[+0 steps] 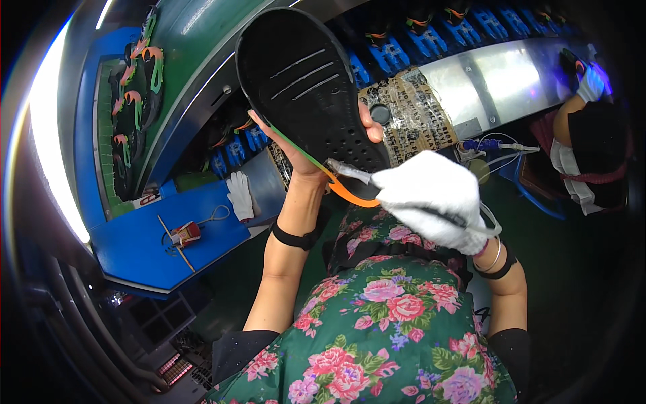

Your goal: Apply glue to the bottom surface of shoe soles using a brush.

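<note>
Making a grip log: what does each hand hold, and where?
Left hand: black shoe, by both side edges near the perforated end. Right hand: pale pen-like tool, by its rear part.

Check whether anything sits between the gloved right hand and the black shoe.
Only the slim tool in the right hand, spanning the gap, its tip by the perforated end of the black shoe. The orange strap curves below the tool in view.
</note>
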Tool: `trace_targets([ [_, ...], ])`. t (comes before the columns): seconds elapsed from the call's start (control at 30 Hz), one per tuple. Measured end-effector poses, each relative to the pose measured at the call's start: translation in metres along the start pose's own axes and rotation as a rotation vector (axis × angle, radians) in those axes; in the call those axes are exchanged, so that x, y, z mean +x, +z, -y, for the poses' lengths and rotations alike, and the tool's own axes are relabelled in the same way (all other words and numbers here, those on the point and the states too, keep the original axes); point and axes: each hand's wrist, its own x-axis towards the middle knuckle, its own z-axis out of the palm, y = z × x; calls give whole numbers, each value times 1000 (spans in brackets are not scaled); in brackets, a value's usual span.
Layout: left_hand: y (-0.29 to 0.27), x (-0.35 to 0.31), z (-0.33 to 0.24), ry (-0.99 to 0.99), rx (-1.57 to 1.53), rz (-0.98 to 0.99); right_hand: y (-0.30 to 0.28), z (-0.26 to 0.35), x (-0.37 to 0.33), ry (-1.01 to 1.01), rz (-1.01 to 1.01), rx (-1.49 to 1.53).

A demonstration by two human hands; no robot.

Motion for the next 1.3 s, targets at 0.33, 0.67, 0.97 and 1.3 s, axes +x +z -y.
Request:
trace_targets([
  [0.33, -3, 6, -3, 21, 164, 64, -4, 2, 0, -9, 49, 33],
  [0.67, -24, 18, -9, 86, 327, 178, -11, 0, 0, -8, 35, -15],
  [0.97, -15, 22, -5, 23, 141, 141, -12, 1, -4, -126, 128, -160],
  [1.3, -16, 22, 2, -29, 5, 4, -8, 14, -5, -142, 90, -168],
])
